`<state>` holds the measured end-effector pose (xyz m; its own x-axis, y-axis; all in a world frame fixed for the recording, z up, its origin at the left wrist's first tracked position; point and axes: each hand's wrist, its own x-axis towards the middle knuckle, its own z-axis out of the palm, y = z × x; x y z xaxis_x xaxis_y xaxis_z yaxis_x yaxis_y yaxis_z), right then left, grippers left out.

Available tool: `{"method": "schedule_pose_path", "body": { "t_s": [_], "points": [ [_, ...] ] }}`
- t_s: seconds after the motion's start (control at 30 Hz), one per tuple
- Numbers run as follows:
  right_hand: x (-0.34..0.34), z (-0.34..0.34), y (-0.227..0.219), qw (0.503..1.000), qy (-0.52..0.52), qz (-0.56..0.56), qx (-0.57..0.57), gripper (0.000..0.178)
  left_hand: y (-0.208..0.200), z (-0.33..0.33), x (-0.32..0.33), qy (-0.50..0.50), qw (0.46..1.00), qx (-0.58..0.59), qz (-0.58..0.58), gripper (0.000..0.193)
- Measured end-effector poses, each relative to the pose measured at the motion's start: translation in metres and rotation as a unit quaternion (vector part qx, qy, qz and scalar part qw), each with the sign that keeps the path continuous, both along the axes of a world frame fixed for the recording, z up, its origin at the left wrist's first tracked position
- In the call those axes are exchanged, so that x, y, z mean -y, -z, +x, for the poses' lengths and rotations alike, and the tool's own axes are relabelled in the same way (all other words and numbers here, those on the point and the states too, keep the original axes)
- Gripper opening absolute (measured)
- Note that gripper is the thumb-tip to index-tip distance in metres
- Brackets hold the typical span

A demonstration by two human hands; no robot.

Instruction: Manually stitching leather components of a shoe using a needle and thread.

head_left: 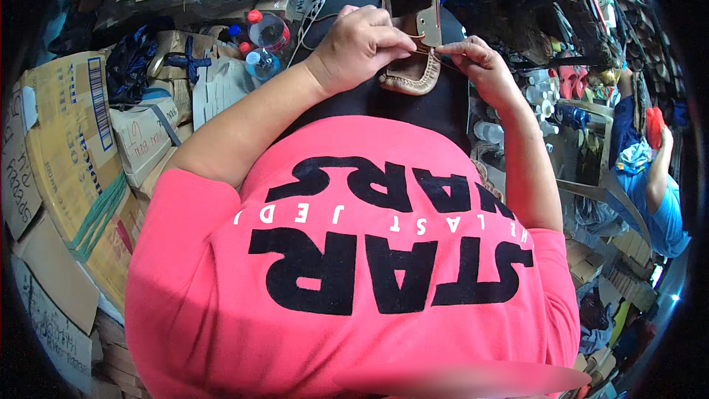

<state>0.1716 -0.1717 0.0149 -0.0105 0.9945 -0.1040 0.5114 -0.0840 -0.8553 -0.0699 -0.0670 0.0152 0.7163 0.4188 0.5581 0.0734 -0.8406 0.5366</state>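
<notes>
A brown moccasin-style shoe (413,83) lies over my dark-clothed lap, its puckered, stitched toe towards me and its open heel end away. My left hand (362,43) is closed in a pinch at the shoe's left side, with a thin tan thread (416,36) at its fingertips. From the other side my right hand (478,61) pinches at the shoe's right edge, where thin strands run between both sets of fingertips. Whether a needle is among them is too small to tell. Part of the shoe's left side is hidden behind my left fingers.
Plastic bottles with red and blue caps (269,33) stand left of my lap. Cardboard boxes (70,140) crowd the left side. White plastic containers (539,92) and clutter lie at right. Another person in a blue shirt (653,196) holds something red at far right.
</notes>
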Motion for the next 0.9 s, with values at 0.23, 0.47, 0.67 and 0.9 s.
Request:
{"method": "schedule_pose_path", "body": {
  "t_s": [0.23, 0.47, 0.67, 0.9],
  "points": [
    [0.006, -0.018, -0.024, 0.99, 0.0, 0.018, 0.141, 0.027, -0.004, -0.01, 0.006, -0.052, 0.989, -0.106, 0.088, 0.017],
    [0.01, -0.01, -0.004, 0.999, 0.005, 0.033, 0.04, 0.031, 0.001, -0.006, 0.007, -0.049, 0.994, -0.027, 0.098, 0.018],
    [-0.01, 0.003, -0.006, 0.999, -0.027, -0.007, 0.021, 0.027, 0.004, 0.003, -0.009, -0.057, 0.995, -0.058, 0.065, 0.018],
    [-0.015, 0.004, -0.007, 0.999, -0.039, -0.007, 0.037, 0.025, 0.01, 0.002, -0.012, -0.075, 0.993, -0.076, 0.048, 0.015]
  ]
}}
